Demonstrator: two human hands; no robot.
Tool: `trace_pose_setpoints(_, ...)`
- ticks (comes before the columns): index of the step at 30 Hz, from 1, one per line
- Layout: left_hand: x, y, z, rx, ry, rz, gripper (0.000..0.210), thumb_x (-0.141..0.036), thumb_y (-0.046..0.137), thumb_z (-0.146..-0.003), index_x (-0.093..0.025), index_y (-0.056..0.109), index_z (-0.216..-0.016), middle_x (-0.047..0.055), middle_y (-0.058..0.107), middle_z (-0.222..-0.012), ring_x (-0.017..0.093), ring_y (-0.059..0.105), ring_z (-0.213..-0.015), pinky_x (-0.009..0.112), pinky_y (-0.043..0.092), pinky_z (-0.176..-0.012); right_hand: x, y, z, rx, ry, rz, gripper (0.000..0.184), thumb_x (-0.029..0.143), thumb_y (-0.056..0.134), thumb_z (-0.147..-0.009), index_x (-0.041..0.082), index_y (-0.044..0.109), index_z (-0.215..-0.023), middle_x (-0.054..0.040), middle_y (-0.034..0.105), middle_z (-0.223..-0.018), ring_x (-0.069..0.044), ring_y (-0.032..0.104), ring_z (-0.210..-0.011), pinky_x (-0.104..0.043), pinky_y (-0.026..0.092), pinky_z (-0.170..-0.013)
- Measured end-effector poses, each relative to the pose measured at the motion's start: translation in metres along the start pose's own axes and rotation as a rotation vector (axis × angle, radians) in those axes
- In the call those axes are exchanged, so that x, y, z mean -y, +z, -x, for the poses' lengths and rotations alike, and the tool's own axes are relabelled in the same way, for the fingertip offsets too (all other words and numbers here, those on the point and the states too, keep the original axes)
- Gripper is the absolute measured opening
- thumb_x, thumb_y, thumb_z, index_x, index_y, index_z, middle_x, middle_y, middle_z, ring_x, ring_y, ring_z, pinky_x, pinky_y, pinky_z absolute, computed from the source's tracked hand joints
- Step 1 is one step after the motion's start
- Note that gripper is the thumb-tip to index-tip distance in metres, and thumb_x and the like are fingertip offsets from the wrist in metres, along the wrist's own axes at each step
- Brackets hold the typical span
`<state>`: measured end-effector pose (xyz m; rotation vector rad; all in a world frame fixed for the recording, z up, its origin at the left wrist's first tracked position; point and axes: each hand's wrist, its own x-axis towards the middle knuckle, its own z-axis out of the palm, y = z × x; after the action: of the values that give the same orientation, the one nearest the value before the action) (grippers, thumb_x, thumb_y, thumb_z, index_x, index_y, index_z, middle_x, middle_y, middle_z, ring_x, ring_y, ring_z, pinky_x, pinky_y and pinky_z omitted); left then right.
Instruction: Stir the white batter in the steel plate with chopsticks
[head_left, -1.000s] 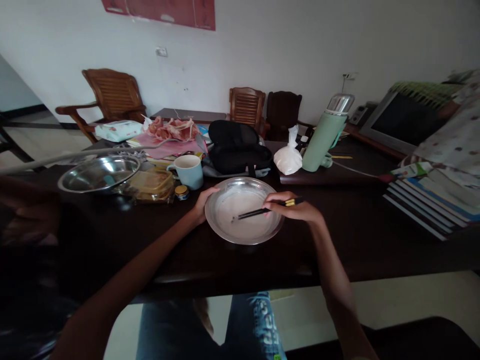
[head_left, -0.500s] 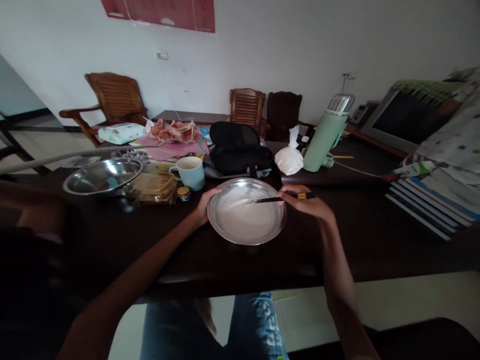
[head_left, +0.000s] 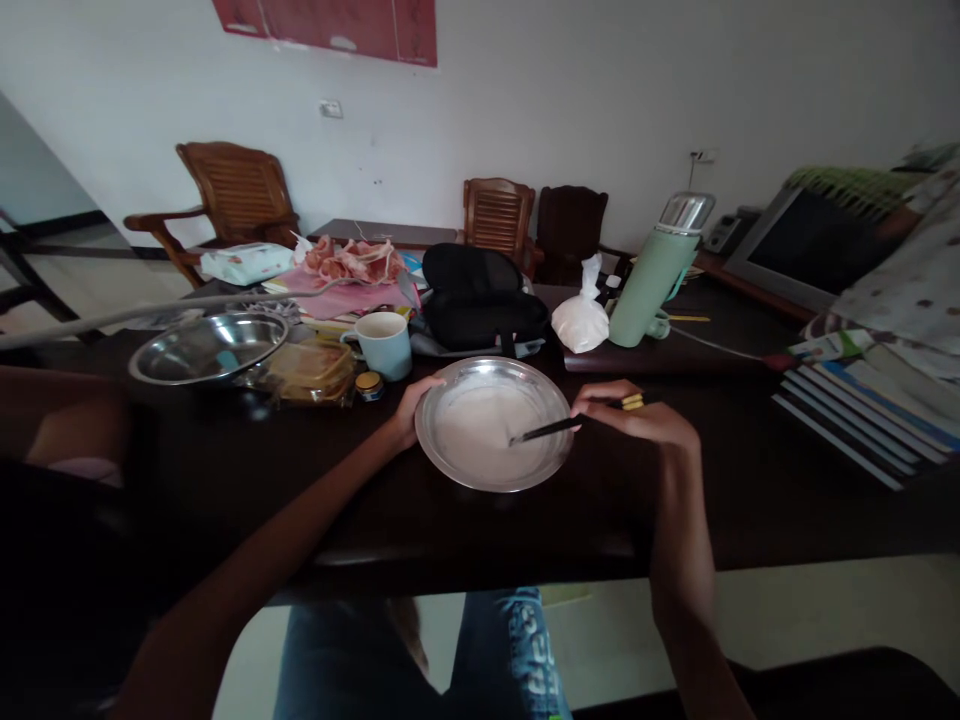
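A round metal basin [head_left: 551,384] holding a pale, whitish mixture [head_left: 480,420] stands on the dark table in front of me. My left hand [head_left: 412,408] grips its left rim, thumb over the edge. In my right hand [head_left: 619,408], at the basin's right side, are black chopsticks [head_left: 551,430] with gold-coloured ends. Their tips dip into the mixture near the middle of the basin. Whether there is one stick or a pair is hard to make out.
Left of the basin are a small jar [head_left: 369,386], a light-blue mug [head_left: 384,345], packaged food [head_left: 311,372] and an empty metal bowl [head_left: 210,350]. Behind it lie a black bag [head_left: 484,310], a knotted plastic bag of white powder [head_left: 581,322] and a green thermos [head_left: 652,285]. Books [head_left: 862,420] are stacked right.
My right hand has moved right and slightly toward me. The chopstick tips have swept through the mixture to a nearer spot. My left hand stays on the rim.
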<state>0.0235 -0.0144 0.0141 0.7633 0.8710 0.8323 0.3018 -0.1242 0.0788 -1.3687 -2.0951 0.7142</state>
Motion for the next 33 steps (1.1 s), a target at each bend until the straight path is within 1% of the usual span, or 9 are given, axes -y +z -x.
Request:
trace_pose_setpoints(3, -0.001, 0.001, 0.001, -0.019, 0.003, 0.017, 0.023, -0.021, 0.050, -0.078, -0.017, 0.072, -0.086, 0.001, 0.070, -0.063, 0.018, 0.062, -0.058, 0.027, 0.049, -0.059, 0.003, 0.008, -0.005, 0.075, -0.047, -0.022, 0.024, 0.037, 0.052, -0.087, 0.020, 0.068, -0.086, -0.0017, 0.069, -0.080, -0.018, 0.062, -0.077, -0.029, 0.048, -0.068)
trace_pose_setpoints(8, -0.001, 0.002, 0.002, 0.015, 0.007, 0.008, 0.024, -0.021, 0.048, -0.079, -0.017, 0.071, -0.085, 0.001, 0.070, -0.063, 0.017, 0.061, -0.055, 0.028, 0.049, -0.060, -0.005, -0.001, 0.000, -0.146, 0.034, 0.049, 0.025, 0.037, 0.051, -0.087, 0.021, 0.067, -0.078, -0.0022, 0.068, -0.077, -0.018, 0.061, -0.073, -0.031, 0.047, -0.068)
trace_pose_setpoints(14, -0.001, 0.001, 0.001, 0.000, 0.012, -0.007, 0.023, -0.023, 0.051, -0.077, -0.016, 0.071, -0.087, 0.001, 0.070, -0.063, 0.017, 0.060, -0.054, 0.028, 0.049, -0.059, 0.005, 0.009, -0.006, 0.041, -0.047, -0.021, 0.025, 0.037, 0.051, -0.087, 0.019, 0.069, -0.088, -0.0023, 0.071, -0.084, -0.019, 0.064, -0.081, -0.029, 0.048, -0.071)
trace_pose_setpoints(19, -0.001, 0.000, 0.000, 0.014, 0.004, -0.016, 0.024, -0.024, 0.049, -0.079, -0.017, 0.071, -0.086, 0.002, 0.070, -0.064, 0.017, 0.061, -0.054, 0.028, 0.049, -0.059, 0.000, 0.002, -0.001, -0.192, 0.031, 0.037, 0.022, 0.033, 0.051, -0.088, 0.021, 0.070, -0.085, -0.0031, 0.073, -0.090, -0.020, 0.065, -0.085, -0.033, 0.049, -0.079)
trace_pose_setpoints(24, -0.001, 0.000, 0.001, -0.001, 0.007, -0.030, 0.025, -0.024, 0.050, -0.079, -0.017, 0.070, -0.092, 0.001, 0.070, -0.064, 0.019, 0.063, -0.059, 0.029, 0.050, -0.060, 0.008, 0.008, -0.004, 0.072, -0.071, -0.069, 0.025, 0.034, 0.051, -0.088, 0.020, 0.071, -0.090, -0.0031, 0.073, -0.091, -0.021, 0.066, -0.087, -0.031, 0.051, -0.077)
trace_pose_setpoints(26, -0.001, 0.000, 0.001, 0.006, 0.033, -0.035, 0.026, -0.025, 0.051, -0.078, -0.018, 0.070, -0.095, 0.001, 0.071, -0.066, 0.020, 0.065, -0.064, 0.029, 0.051, -0.062, 0.009, 0.011, -0.006, 0.025, -0.075, -0.056, 0.026, 0.034, 0.049, -0.089, 0.020, 0.071, -0.091, -0.0035, 0.073, -0.090, -0.021, 0.066, -0.087, -0.032, 0.051, -0.077)
trace_pose_setpoints(29, -0.001, 0.000, 0.002, 0.013, 0.030, -0.032, 0.025, -0.024, 0.053, -0.077, -0.019, 0.070, -0.094, 0.002, 0.071, -0.068, 0.021, 0.065, -0.066, 0.030, 0.051, -0.062, 0.004, 0.004, -0.001, -0.160, -0.004, 0.021, 0.025, 0.034, 0.049, -0.089, 0.019, 0.070, -0.086, -0.0044, 0.072, -0.087, -0.021, 0.065, -0.083, -0.034, 0.050, -0.077)
trace_pose_setpoints(31, -0.001, 0.000, 0.001, 0.010, 0.010, -0.035, 0.023, -0.025, 0.053, -0.077, -0.018, 0.070, -0.091, 0.003, 0.071, -0.067, 0.021, 0.065, -0.064, 0.030, 0.051, -0.062, 0.004, 0.001, 0.003, -0.126, 0.011, 0.007, 0.024, 0.033, 0.050, -0.088, 0.019, 0.069, -0.082, -0.0044, 0.073, -0.086, -0.020, 0.066, -0.082, -0.033, 0.051, -0.076)
trace_pose_setpoints(33, -0.001, 0.000, 0.001, 0.011, 0.012, -0.037, 0.023, -0.025, 0.054, -0.076, -0.018, 0.070, -0.091, 0.003, 0.071, -0.066, 0.021, 0.064, -0.063, 0.031, 0.051, -0.062, 0.007, 0.003, 0.002, 0.000, -0.030, -0.064, 0.023, 0.032, 0.050, -0.088, 0.019, 0.069, -0.084, -0.0042, 0.073, -0.088, -0.020, 0.066, -0.084, -0.033, 0.051, -0.077)
